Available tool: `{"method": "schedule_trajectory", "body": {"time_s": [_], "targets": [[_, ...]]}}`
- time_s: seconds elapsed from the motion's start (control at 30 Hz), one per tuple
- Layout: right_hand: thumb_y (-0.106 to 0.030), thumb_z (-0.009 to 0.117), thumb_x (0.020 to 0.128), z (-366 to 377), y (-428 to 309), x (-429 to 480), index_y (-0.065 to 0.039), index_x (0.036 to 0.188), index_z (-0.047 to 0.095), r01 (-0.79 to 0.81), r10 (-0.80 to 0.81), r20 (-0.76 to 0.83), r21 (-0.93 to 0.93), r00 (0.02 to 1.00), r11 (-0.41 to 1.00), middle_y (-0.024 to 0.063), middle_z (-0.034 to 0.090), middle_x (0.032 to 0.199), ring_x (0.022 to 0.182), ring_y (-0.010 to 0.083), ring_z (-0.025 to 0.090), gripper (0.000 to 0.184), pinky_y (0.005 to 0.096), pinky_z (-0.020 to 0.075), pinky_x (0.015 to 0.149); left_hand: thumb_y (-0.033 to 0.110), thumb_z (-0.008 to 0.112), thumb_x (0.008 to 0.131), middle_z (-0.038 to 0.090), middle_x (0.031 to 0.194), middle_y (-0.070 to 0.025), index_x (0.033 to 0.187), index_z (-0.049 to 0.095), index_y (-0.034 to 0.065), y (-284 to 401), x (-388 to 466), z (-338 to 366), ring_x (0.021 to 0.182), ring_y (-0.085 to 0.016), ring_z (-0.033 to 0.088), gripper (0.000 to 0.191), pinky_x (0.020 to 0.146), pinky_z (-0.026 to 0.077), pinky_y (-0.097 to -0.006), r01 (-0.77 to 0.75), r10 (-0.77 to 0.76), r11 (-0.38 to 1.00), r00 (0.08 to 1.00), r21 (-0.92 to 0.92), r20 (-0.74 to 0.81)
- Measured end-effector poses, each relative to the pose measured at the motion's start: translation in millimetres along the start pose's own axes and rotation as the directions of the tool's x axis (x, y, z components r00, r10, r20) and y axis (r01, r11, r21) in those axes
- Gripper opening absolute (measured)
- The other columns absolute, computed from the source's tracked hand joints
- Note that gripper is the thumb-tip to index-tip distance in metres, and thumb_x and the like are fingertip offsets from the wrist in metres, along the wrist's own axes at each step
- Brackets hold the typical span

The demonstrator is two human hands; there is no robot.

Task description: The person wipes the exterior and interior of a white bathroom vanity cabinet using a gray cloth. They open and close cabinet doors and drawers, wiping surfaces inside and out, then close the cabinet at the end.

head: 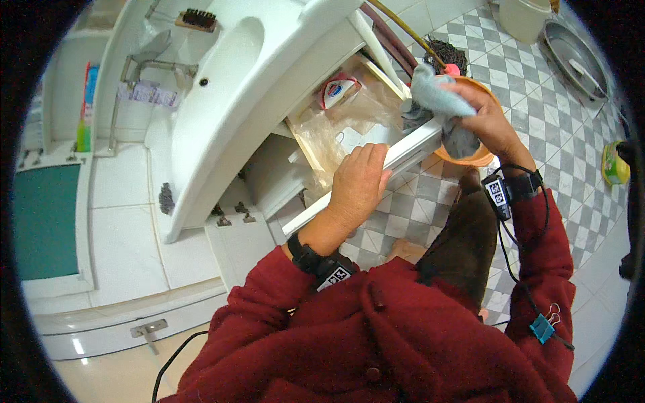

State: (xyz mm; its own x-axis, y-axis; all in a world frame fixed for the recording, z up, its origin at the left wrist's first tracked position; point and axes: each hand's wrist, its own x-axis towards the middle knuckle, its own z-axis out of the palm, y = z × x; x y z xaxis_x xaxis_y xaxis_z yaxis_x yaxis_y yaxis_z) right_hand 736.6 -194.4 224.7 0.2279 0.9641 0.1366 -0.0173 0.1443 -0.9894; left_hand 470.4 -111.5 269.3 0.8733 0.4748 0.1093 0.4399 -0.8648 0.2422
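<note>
Below a white washbasin (221, 136), a drawer (305, 146) is pulled out, with crumpled clear plastic (370, 101) and a red-and-white packet (340, 92) inside. My left hand (355, 184) grips the top edge of its white front panel (410, 143), fingers over the inner side. My right hand (486, 118) holds a light blue-grey cloth (436, 93) at the panel's right end. Darker grey cloth (461, 141) hangs beneath that hand, over the orange bucket (485, 160). Whether the two cloths are one piece cannot be told.
A scrub brush (197, 19) lies on the basin's ledge, near the metal faucet (161, 65). Pole handles (398, 22) lean at the bucket's far side. A grey tub (574, 60) and a pale bucket (525, 17) stand on the checkered tile floor (534, 126). A cabinet door (48, 221) hangs at left.
</note>
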Motion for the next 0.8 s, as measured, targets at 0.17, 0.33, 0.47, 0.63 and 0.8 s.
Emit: {"method": "schedule_trajectory", "body": {"time_s": [0.17,0.33,0.47,0.63,0.8], "targets": [[0.001,0.056,0.072,1,-44,36,-0.012,0.133,0.057,-0.129,0.251,0.397,-0.309,0.883,0.942,0.0065,0.06,0.127,0.117,0.0169,0.054,0.062,0.0293,0.0391,0.103,0.011,0.07,0.078,0.057,0.104,-0.0171,0.121,0.048,0.0038,-9,-7,-8,0.098,-0.037,0.055,0.049,0.085,0.045,-0.0432,0.0,0.004,0.996,0.999,-0.084,0.055],[-0.004,0.05,0.074,11,-56,85,-0.015,0.134,0.057,-0.024,0.441,0.46,-0.67,0.771,0.742,0.0159,0.061,0.126,0.116,0.0268,0.057,0.062,0.0335,0.0396,0.104,0.012,0.071,0.078,0.057,0.108,-0.0178,0.129,0.044,0.0048,-14,-26,-13,0.101,-0.037,0.054,0.058,0.089,0.044,-0.0444,0.022,-0.018,0.989,0.999,-0.146,0.03],[-0.001,0.049,0.076,28,-28,137,-0.016,0.145,0.04,0.242,0.428,0.463,-0.846,0.776,0.475,0.0195,0.057,0.13,0.114,0.0329,0.059,0.072,0.0381,0.0429,0.1,0.013,0.07,0.079,0.057,0.112,-0.0184,0.131,0.042,0.0051,-26,-36,-14,0.104,-0.036,0.055,0.06,0.091,0.044,-0.0444,0.066,-0.073,0.994,0.995,-0.086,-0.074],[0.006,0.046,0.075,40,-12,154,-0.009,0.142,0.041,0.544,0.106,0.613,-0.756,0.783,0.364,0.0207,0.049,0.138,0.118,0.0365,0.055,0.069,0.0426,0.0428,0.102,0.01,0.068,0.078,0.058,0.11,-0.0166,0.13,0.046,0.0071,-44,-37,-17,0.103,-0.035,0.055,0.057,0.09,0.044,-0.0433,0.051,-0.06,0.994,0.994,-0.096,-0.095],[0.015,0.048,0.066,29,-45,106,-0.007,0.134,0.053,0.33,0.548,0.55,-0.828,0.63,0.453,0.015,0.047,0.143,0.131,0.0316,0.046,0.072,0.0364,0.0344,0.112,0.008,0.066,0.078,0.06,0.104,-0.0135,0.126,0.051,0.0073,-39,-51,-17,0.098,-0.033,0.056,0.05,0.086,0.046,-0.0425,-0.018,0.012,0.99,0.999,-0.141,-0.045]]}}
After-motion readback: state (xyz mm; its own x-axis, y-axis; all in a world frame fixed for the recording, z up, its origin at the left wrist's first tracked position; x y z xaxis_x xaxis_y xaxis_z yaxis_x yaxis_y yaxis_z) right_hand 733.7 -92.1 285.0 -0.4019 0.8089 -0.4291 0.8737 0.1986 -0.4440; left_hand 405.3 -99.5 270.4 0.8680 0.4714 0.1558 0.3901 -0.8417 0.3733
